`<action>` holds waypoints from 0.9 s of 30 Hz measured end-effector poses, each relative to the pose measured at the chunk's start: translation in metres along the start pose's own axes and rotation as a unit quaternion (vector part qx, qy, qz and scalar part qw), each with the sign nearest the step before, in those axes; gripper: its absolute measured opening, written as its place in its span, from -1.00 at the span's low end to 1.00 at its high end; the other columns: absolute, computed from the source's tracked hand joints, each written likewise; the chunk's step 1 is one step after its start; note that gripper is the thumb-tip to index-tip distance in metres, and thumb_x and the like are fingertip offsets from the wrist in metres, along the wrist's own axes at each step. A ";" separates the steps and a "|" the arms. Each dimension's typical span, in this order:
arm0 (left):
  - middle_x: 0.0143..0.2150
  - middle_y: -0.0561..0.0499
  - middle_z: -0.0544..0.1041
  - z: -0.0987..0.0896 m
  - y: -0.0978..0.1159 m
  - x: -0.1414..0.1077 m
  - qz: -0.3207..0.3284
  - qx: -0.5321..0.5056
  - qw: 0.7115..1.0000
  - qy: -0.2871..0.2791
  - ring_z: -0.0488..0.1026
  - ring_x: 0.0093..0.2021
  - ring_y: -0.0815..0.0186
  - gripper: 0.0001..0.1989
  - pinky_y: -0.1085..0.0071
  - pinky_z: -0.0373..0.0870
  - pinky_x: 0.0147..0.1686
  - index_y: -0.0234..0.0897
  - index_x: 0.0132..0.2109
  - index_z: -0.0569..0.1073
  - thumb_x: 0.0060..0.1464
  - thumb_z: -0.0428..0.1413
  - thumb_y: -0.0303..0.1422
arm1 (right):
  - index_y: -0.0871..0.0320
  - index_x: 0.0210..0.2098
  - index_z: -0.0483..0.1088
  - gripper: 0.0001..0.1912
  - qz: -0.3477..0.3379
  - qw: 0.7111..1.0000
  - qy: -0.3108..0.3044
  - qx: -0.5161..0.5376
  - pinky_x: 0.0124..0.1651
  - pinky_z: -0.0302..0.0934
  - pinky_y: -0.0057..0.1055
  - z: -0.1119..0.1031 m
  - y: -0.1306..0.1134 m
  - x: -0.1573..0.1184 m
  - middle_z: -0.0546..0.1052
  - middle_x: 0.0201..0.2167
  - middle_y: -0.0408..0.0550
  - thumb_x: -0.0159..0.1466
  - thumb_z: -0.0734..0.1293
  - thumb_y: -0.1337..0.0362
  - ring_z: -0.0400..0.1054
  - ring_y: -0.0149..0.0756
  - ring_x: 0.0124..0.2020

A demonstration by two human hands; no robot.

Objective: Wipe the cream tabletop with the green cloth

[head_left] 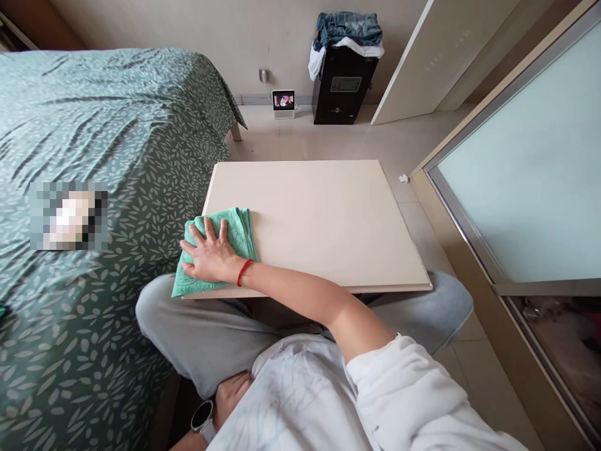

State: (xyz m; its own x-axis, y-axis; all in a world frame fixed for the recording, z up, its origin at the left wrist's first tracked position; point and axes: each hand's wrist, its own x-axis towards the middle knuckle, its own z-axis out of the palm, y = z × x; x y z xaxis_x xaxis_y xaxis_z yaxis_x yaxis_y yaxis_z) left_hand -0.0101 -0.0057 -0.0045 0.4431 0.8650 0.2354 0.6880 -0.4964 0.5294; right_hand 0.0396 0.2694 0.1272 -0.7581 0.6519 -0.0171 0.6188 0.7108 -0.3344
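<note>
Beside the leaf-patterned bedspread [136, 144], a folded green cloth [241, 232] covers the near left corner of the pale board [319, 219], the right hand [211, 255] flat on it, fingers spread wide, clutching nothing; the left hand [231, 393] tucks its fingertips behind the white shirt [300, 388], so I cannot tell its grip

Cream tabletop [323, 216]: folded green cloth [240, 233] at 8 o'clock, overhanging the near-left corner. Bed [154, 188] at 9 o'clock from tabletop: leaf-print sheet [141, 144], one pixelated item [72, 216] on it, identity unclear. Tiled floor [300, 147]: small screen device [284, 103] just left of 12, black cabinet [342, 88] just right of 12, white scrap [403, 178] at 2.
</note>
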 end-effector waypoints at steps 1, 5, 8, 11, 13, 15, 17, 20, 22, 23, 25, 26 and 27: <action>-0.70 0.13 0.24 0.000 0.000 -0.001 -0.001 -0.003 1.000 0.000 0.20 -0.70 0.53 -0.68 0.60 0.03 -0.66 -0.25 -0.63 0.18 0.04 -0.15 -0.30 | 0.10 0.75 0.33 -0.30 -0.001 1.000 -0.003 0.000 0.74 -0.17 0.73 -0.002 0.006 -0.004 0.05 0.86 0.18 0.72 0.23 0.02 -0.17 0.43 0.87; -0.70 0.13 0.25 0.001 0.001 0.001 -0.013 -0.006 1.000 0.002 0.21 -0.70 0.52 -0.65 0.60 0.04 -0.66 -0.26 -0.65 0.18 0.05 -0.18 -0.29 | -0.06 0.83 0.19 -0.24 0.073 0.997 -0.004 -0.010 0.73 -0.19 0.77 -0.018 0.061 -0.048 -0.01 0.88 0.02 0.72 0.19 -0.06 -0.17 0.40 0.87; -0.71 0.13 0.22 -0.001 0.004 0.004 -0.018 -0.002 1.000 0.005 0.20 -0.71 0.51 -0.63 0.59 0.04 -0.66 -0.26 -0.66 0.16 0.07 -0.21 -0.30 | -0.10 0.83 0.19 -0.22 0.200 0.979 0.019 -0.034 0.70 -0.11 0.79 -0.035 0.129 -0.104 0.01 0.88 0.03 0.71 0.18 -0.08 -0.13 0.44 0.86; -0.70 0.13 0.23 -0.003 0.006 0.007 -0.009 -0.002 1.000 0.008 0.21 -0.70 0.50 -0.63 0.58 0.05 -0.66 -0.25 -0.65 0.16 0.07 -0.21 -0.28 | -0.10 0.82 0.21 -0.25 0.348 0.933 0.056 -0.074 0.62 -0.03 0.86 -0.053 0.204 -0.174 0.08 0.86 0.10 0.71 0.11 -0.01 -0.07 0.44 0.85; -0.70 0.13 0.23 -0.005 0.007 0.009 -0.010 -0.004 1.000 0.004 0.21 -0.70 0.49 -0.64 0.57 0.05 -0.66 -0.25 -0.65 0.15 0.06 -0.21 -0.27 | -0.10 0.83 0.18 -0.23 0.441 0.889 0.067 -0.102 0.59 0.08 0.83 -0.061 0.246 -0.222 0.10 0.86 0.13 0.72 0.05 -0.03 -0.02 0.43 0.83; -0.70 0.13 0.23 -0.007 0.009 0.011 -0.011 -0.006 1.000 -0.004 0.20 -0.70 0.50 -0.65 0.57 0.03 -0.66 -0.25 -0.65 0.14 0.06 -0.19 -0.28 | -0.06 0.84 0.17 -0.21 0.510 0.849 0.086 -0.107 0.55 0.22 0.75 -0.064 0.275 -0.259 0.12 0.85 0.23 0.72 0.01 -0.05 0.12 0.45 0.78; -0.70 0.13 0.23 -0.008 0.010 0.012 -0.010 -0.007 1.000 -0.011 0.20 -0.71 0.50 -0.67 0.57 0.02 -0.67 -0.25 -0.64 0.14 0.05 -0.18 -0.30 | 0.03 0.84 0.15 -0.19 0.549 0.824 0.103 -0.093 0.54 0.28 0.70 -0.062 0.288 -0.278 0.14 0.83 0.34 0.71 0.00 -0.04 0.18 0.46 0.75; -0.71 0.13 0.21 -0.008 0.010 0.012 -0.015 -0.005 1.000 -0.009 0.19 -0.72 0.49 -0.66 0.55 0.01 -0.67 -0.25 -0.65 0.11 0.05 -0.18 -0.29 | 0.25 0.83 0.11 -0.16 0.553 0.822 0.105 -0.088 0.60 0.17 0.72 -0.058 0.283 -0.267 0.08 0.83 0.49 0.70 0.00 0.00 0.03 0.51 0.80; -0.71 0.13 0.20 -0.006 0.008 0.011 -0.016 -0.007 1.000 -0.007 0.19 -0.72 0.48 -0.66 0.54 0.00 -0.67 -0.24 -0.66 0.11 0.05 -0.18 -0.29 | 0.35 0.83 0.07 -0.14 0.528 0.839 0.086 -0.099 0.65 0.06 0.73 -0.056 0.266 -0.239 0.02 0.84 0.52 0.71 0.01 0.02 -0.10 0.54 0.84; -0.71 0.13 0.21 -0.005 0.007 0.010 -0.014 -0.009 1.000 -0.008 0.19 -0.72 0.48 -0.66 0.54 0.01 -0.67 -0.24 -0.65 0.11 0.05 -0.18 -0.30 | 0.37 0.84 0.05 -0.13 0.508 0.852 0.074 -0.101 0.67 0.01 0.73 -0.055 0.255 -0.220 0.01 0.85 0.51 0.70 0.02 0.02 -0.13 0.55 0.85; -0.70 0.12 0.23 -0.002 0.004 0.007 -0.011 -0.015 1.000 -0.012 0.21 -0.71 0.47 -0.68 0.55 0.04 -0.67 -0.24 -0.64 0.14 0.04 -0.17 -0.32 | 0.39 0.84 0.04 -0.12 0.451 0.886 0.055 -0.094 0.70 -0.08 0.72 -0.054 0.228 -0.176 -0.02 0.86 0.48 0.70 0.04 0.02 -0.17 0.55 0.86; -0.70 0.12 0.24 0.000 0.003 0.005 -0.012 -0.016 1.000 -0.012 0.21 -0.71 0.47 -0.68 0.56 0.04 -0.67 -0.24 -0.64 0.15 0.04 -0.17 -0.32 | 0.39 0.84 0.05 -0.12 0.417 0.904 0.051 -0.084 0.72 -0.12 0.71 -0.053 0.213 -0.152 -0.03 0.86 0.47 0.69 0.06 0.03 -0.18 0.54 0.86; -0.70 0.12 0.24 0.001 0.001 0.004 -0.013 -0.016 1.000 -0.013 0.22 -0.71 0.47 -0.69 0.56 0.05 -0.68 -0.23 -0.63 0.16 0.04 -0.17 -0.32 | 0.39 0.84 0.07 -0.13 0.380 0.921 0.051 -0.071 0.72 -0.16 0.71 -0.051 0.196 -0.128 -0.03 0.86 0.46 0.69 0.08 0.05 -0.19 0.53 0.86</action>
State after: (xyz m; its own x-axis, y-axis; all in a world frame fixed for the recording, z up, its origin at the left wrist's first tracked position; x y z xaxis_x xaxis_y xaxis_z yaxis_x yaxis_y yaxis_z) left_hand -0.0073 -0.0030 -0.0040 0.4399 0.8755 0.1998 0.6814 -0.4703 0.5609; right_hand 0.2682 0.3391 0.1117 -0.0762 0.9916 -0.1042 0.9889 0.0618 -0.1351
